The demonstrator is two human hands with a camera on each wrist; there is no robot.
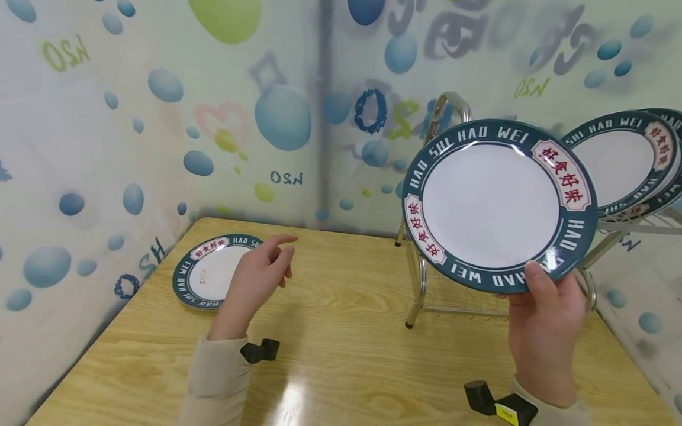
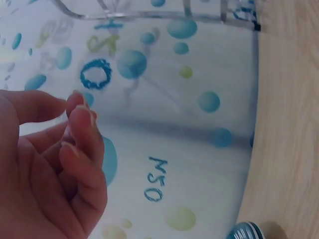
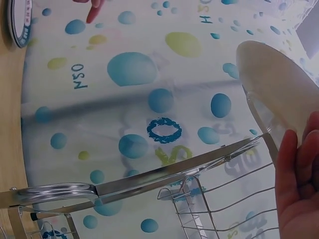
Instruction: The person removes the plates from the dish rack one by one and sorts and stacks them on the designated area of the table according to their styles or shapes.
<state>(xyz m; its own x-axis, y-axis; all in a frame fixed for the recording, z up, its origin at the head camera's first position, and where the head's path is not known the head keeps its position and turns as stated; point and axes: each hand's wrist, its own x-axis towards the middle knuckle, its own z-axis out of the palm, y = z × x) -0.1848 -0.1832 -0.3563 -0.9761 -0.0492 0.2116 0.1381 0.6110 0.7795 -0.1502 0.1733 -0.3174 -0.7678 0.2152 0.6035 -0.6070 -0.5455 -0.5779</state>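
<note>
My right hand (image 1: pixel 549 325) grips a white plate (image 1: pixel 490 207) with a dark green lettered rim by its lower right edge, thumb on the front face. In the right wrist view the plate's pale underside (image 3: pixel 279 84) shows, with the fingers behind it. The plate is raised in front of a metal dish rack (image 1: pixel 423 284). My left hand (image 1: pixel 261 272) hovers empty above the table, its fingers loosely bent. Beneath and beside it lies a plate stack (image 1: pixel 194 278) of the same pattern, partly covered by that hand; how many plates it has cannot be told.
More plates of this pattern (image 1: pixel 613 160) lean in the rack's upper tier at the right. The wooden table (image 1: pixel 341 367) meets patterned walls (image 1: pixel 288 118) at the back and left. A small black camera (image 1: pixel 261 351) sits on the left wrist.
</note>
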